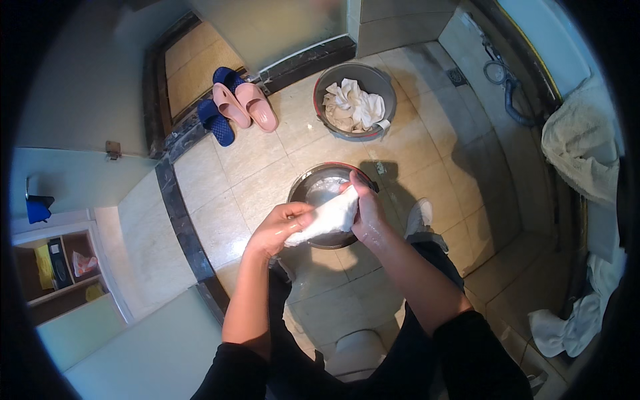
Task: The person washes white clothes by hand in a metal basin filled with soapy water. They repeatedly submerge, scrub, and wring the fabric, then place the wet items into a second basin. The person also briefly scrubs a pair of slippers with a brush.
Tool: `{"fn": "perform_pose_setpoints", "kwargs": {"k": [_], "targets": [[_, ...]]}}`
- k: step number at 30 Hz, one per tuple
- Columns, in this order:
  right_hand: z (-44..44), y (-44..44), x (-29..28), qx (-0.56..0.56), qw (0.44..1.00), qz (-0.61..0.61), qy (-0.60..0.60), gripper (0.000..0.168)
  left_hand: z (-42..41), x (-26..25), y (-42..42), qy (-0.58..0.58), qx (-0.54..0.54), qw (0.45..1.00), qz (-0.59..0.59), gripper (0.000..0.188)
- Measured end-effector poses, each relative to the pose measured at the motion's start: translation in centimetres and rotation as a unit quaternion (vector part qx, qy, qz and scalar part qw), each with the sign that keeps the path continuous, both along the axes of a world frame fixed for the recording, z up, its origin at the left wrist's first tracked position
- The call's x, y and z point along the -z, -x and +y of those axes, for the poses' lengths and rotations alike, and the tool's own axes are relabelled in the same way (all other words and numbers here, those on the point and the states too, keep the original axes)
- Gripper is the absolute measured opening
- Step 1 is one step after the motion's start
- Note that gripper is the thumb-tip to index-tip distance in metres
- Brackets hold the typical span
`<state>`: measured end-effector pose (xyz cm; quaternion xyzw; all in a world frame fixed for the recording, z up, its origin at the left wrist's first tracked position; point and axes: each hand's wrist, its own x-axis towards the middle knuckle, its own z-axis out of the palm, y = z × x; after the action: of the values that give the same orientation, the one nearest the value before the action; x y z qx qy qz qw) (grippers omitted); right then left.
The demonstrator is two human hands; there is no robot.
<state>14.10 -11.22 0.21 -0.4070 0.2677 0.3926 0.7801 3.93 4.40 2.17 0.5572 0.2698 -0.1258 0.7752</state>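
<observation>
A wet white cloth (327,215) is stretched between my two hands, above a dark round bucket (298,186) that holds water with some foam. My left hand (280,227) grips the cloth's lower left end between thumb and fingers. At its right end, my right hand (367,205) is closed around the cloth, thumb uppermost. Both hands look wet. Farther off on the tiled floor stands a second dark bucket (389,95) with a red rim line, and crumpled white and beige cloths (354,105) lie in it.
Pink slippers (260,107) and navy slippers (216,122) sit by the dark stone sill. A floor drain (455,76) is at the upper right, near a hose (512,102) by the wall. White cloths (565,322) hang at the right. My shoe (420,217) is beside the near bucket.
</observation>
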Motion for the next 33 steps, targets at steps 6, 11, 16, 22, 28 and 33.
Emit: {"fn": "perform_pose_setpoints", "kwargs": {"k": [6, 11, 16, 22, 28, 33], "targets": [[0.9, 2.6, 4.0, -0.154, 0.975, -0.079, 0.137, 0.038, -6.1, -1.1, -0.7, -0.429, -0.022, 0.898, -0.098, 0.029], [3.7, 6.7, 2.9, 0.02, 0.981, 0.151, -0.12, 0.021, -7.5, -0.7, -0.6, -0.638, 0.007, 0.756, -0.148, 0.032], [1.6, 6.0, 6.1, -0.129, 0.988, -0.08, -0.03, 0.02, -8.0, 2.0, 0.0, -0.625, -0.024, 0.762, -0.166, 0.023], [2.7, 3.8, 1.0, -0.061, 0.997, 0.038, -0.031, 0.021, -0.9, 2.9, -0.8, -0.317, -0.255, 0.913, 0.015, 0.036], [1.1, 2.0, 1.6, -0.179, 0.951, 0.222, 0.117, 0.033, -2.4, 0.2, 0.0, -0.449, -0.091, 0.866, -0.201, 0.022], [-0.9, 1.0, 4.2, -0.066, 0.995, 0.064, -0.04, 0.021, -4.6, 0.5, 0.4, -0.378, -0.058, 0.907, -0.176, 0.02]]}}
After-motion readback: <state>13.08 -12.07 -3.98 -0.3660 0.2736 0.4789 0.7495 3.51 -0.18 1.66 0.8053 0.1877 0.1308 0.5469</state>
